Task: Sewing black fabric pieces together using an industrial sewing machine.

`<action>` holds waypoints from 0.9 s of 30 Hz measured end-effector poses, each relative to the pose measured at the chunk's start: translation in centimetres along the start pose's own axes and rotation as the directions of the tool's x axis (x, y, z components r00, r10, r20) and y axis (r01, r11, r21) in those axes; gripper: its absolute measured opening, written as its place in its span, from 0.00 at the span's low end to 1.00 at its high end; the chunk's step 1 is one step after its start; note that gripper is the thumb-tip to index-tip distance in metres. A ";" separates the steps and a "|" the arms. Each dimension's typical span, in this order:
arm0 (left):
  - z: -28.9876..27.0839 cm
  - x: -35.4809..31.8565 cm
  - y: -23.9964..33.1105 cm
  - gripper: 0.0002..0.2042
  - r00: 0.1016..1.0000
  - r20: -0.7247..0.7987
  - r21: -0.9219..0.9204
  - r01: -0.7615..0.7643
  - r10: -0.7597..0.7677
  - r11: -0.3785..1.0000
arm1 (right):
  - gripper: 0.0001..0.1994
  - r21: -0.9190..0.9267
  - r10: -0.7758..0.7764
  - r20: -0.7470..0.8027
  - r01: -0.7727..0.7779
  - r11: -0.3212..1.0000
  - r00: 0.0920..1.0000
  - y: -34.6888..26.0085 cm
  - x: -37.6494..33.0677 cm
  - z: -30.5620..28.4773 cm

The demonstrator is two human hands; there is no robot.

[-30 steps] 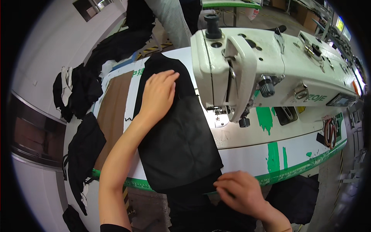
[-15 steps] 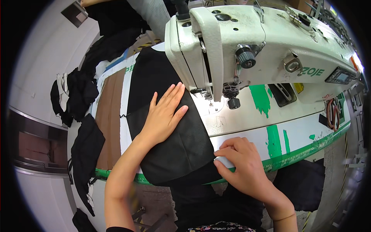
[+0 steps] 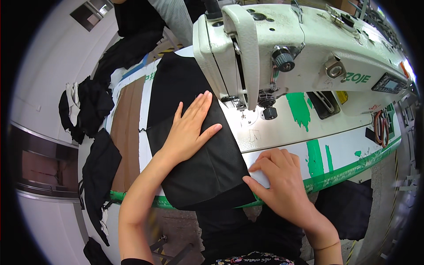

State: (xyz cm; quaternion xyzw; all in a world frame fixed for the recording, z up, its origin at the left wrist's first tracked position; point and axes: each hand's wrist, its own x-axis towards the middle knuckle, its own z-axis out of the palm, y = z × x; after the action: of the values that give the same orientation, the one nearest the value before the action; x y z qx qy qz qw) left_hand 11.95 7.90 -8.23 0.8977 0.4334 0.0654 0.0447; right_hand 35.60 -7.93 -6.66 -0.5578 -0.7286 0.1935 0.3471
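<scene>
A black fabric panel [image 3: 207, 176] lies over the front of the sewing table, its right edge running beside the needle area of a white sewing machine [image 3: 229, 66]. My left hand [image 3: 187, 130] rests flat on the panel, fingers stretched toward the machine and thumb apart. To the right, my right hand [image 3: 280, 179] is curled beside the panel's lower right edge, with the thumb tip at the cloth. A pale, smooth shape [image 3: 261, 178] shows under its bent fingers; I cannot tell what it is. The presser foot [image 3: 240, 106] is just right of the cloth.
Brown tape [image 3: 126, 128] covers a strip of the table at left. Black cloth pieces [image 3: 99, 163] hang over the left side, and another bundle [image 3: 90, 106] lies behind. Green tape [image 3: 327, 179] lines the front edge. A person's grey sleeve [image 3: 174, 15] shows at the back.
The view has shifted slightly. My left hand stays flat on the panel, its thumb a little farther out. My right hand has moved slightly up, its fingers more bent.
</scene>
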 end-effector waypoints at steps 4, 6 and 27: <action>0.3 0.0 -0.1 0.27 0.996 -0.073 -0.033 -0.061 0.058 0.998 | 0.21 -0.071 -0.136 0.004 0.136 0.988 0.991 -1.7 0.1 2.3; 0.5 -0.2 0.1 0.28 0.998 -0.045 -0.078 -0.048 0.044 0.996 | 0.32 -0.227 -0.227 0.102 0.245 0.942 0.968 -1.9 -0.4 4.0; -0.7 -12.6 5.8 0.39 0.989 0.098 -0.028 0.116 -0.112 0.993 | 0.41 -0.082 -0.167 0.090 0.174 0.981 0.982 -7.2 3.2 11.5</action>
State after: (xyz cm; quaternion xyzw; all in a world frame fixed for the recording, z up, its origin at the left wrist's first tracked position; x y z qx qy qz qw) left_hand 8.57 -5.53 -7.74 0.8727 0.4802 0.0267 0.0843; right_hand 22.00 -5.86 -8.75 -0.4998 -0.7954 0.1532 0.3067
